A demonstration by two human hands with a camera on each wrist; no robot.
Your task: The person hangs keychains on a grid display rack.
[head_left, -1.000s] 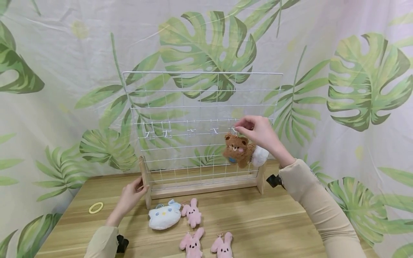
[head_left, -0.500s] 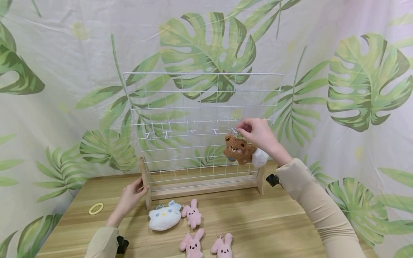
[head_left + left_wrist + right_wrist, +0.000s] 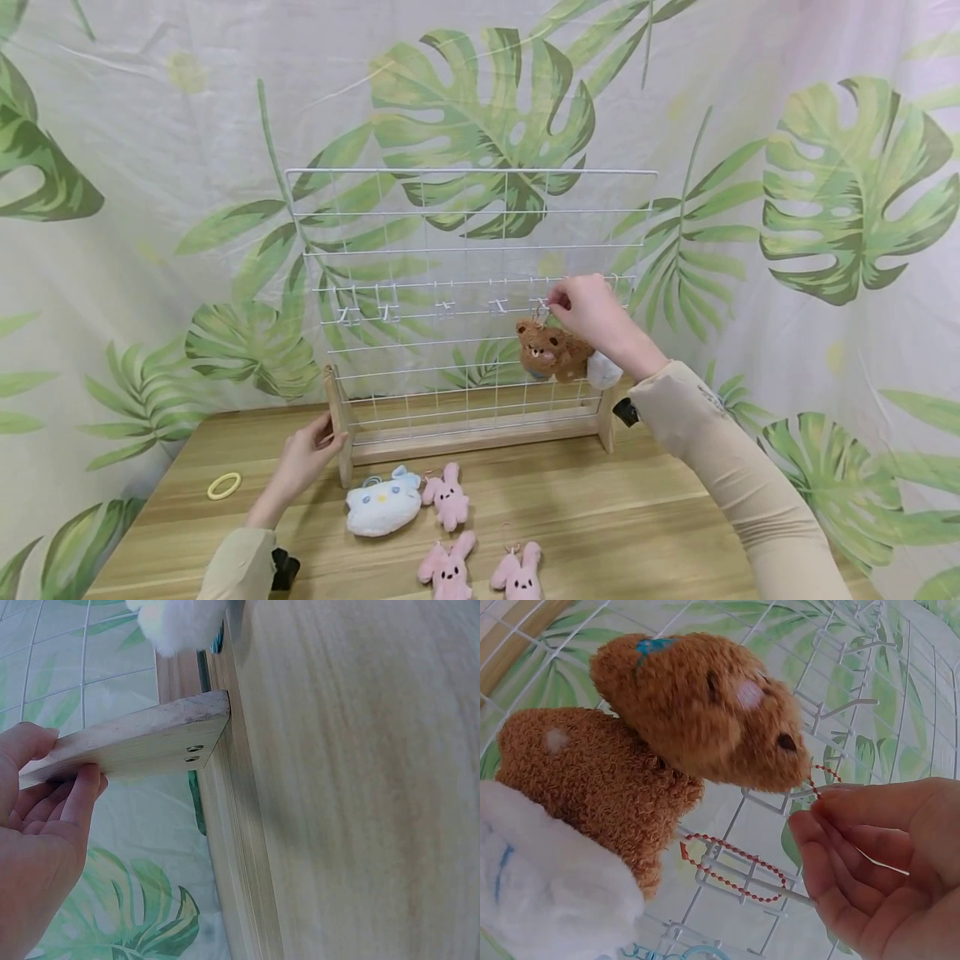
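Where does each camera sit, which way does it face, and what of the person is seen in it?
Head: worn on the head, facing forward and down at the wire grid and table; left hand, right hand and both sleeves show.
Left wrist: worn on that wrist, facing the wooden upright; only the left hand shows.
Right wrist: worn on that wrist, facing the brown bear plush; only the right hand shows, pinching a red bead chain.
Shared: head and left wrist both show the wooden upright in the left hand's grip.

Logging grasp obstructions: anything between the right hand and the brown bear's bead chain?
Nothing visible: the right hand pinches the red bead chain at the head of the brown bear.
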